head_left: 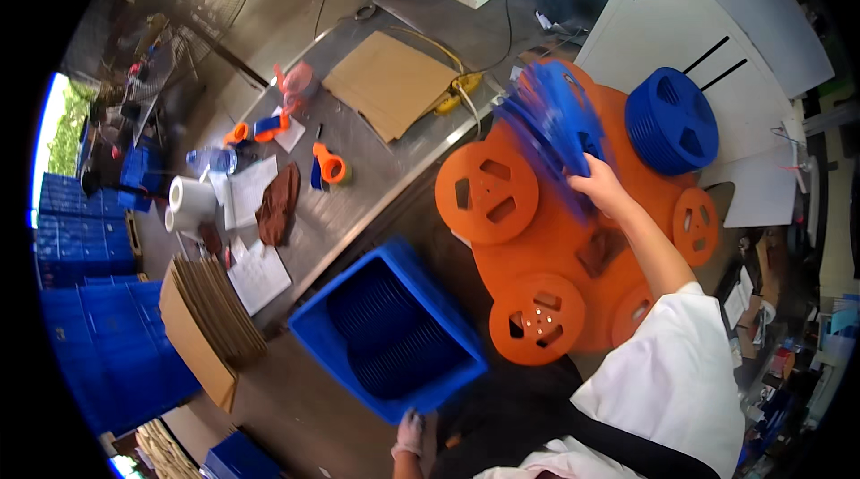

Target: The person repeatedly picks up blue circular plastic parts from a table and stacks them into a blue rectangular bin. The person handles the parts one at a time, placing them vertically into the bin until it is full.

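Over orange discs, right hand [598, 185] fingers clamp blurred blue reels [551, 116]; left hand [410, 434] fingers grip crate [354, 349].

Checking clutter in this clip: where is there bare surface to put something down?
Bare metal shows on the steel table between the cardboard sheet and the orange tape dispenser, and toward the blue crate. The table's left end is crowded with papers and rolls. The orange reels cover the area by the right hand.

This looks like a factory packing area. Stacked blue crates [85, 237] line one side, and a long metal workbench [376, 166] carries tape rolls [330, 163], flattened cardboard [390, 81] and paper sheets [258, 275]. Beside it, orange reels [488, 192] and blue reels [672, 121] sit piled.
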`<move>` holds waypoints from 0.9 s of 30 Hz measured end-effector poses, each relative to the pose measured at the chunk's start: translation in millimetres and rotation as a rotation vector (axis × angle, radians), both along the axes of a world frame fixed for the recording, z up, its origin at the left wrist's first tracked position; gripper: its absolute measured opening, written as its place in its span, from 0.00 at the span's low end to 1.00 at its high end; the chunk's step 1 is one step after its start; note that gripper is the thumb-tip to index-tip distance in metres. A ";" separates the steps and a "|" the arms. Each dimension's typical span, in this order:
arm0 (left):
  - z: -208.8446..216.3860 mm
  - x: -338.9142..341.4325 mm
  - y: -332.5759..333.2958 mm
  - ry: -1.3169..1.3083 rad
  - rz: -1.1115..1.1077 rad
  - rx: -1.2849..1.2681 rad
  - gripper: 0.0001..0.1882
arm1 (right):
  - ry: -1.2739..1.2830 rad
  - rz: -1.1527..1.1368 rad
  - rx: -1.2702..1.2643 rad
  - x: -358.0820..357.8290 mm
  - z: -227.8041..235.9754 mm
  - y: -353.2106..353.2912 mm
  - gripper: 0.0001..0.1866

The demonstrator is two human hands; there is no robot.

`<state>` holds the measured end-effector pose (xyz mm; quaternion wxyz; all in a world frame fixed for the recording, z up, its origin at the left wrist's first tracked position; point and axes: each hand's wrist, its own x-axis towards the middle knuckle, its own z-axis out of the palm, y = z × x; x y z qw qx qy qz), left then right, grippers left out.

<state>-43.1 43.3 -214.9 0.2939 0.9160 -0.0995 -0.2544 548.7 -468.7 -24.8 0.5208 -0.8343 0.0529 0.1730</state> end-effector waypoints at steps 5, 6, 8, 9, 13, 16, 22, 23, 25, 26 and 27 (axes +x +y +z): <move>-26.0 11.7 62.8 0.303 0.557 -0.278 0.23 | 0.185 -0.189 1.125 -168.1 75.3 67.8 0.16; -20.6 26.7 70.0 0.322 0.652 -0.398 0.24 | 0.156 -0.215 1.228 -204.4 89.7 96.7 0.16; 52.1 68.4 66.1 0.417 0.938 -0.479 0.24 | 0.115 -0.179 1.404 -280.4 86.0 129.9 0.14; 90.2 73.4 73.8 0.286 0.956 -0.543 0.23 | 0.133 -0.117 1.495 -308.8 83.1 149.4 0.14; 150.0 35.3 136.1 -0.222 1.042 -0.483 0.25 | 0.253 0.016 1.729 -407.2 85.7 238.2 0.14; 221.2 30.7 141.1 -0.533 1.073 -0.363 0.24 | 0.315 0.050 1.790 -457.8 97.5 284.3 0.13; 337.4 22.9 56.6 -0.716 0.310 0.027 0.34 | 0.379 0.150 1.679 -529.9 121.2 332.3 0.15; 347.0 20.9 41.7 -0.672 0.167 -0.163 0.35 | 0.384 0.130 1.639 -539.8 125.8 335.7 0.15; 342.1 11.7 26.2 -0.702 -0.003 -0.408 0.36 | 0.329 0.121 1.575 -556.4 132.2 334.3 0.16; 330.4 3.9 21.7 -0.774 -0.022 -0.451 0.36 | 0.342 0.072 1.534 -565.3 131.8 323.8 0.16; 327.4 4.9 35.0 -0.656 0.007 -0.459 0.34 | 0.314 0.022 1.512 -575.6 134.3 319.3 0.17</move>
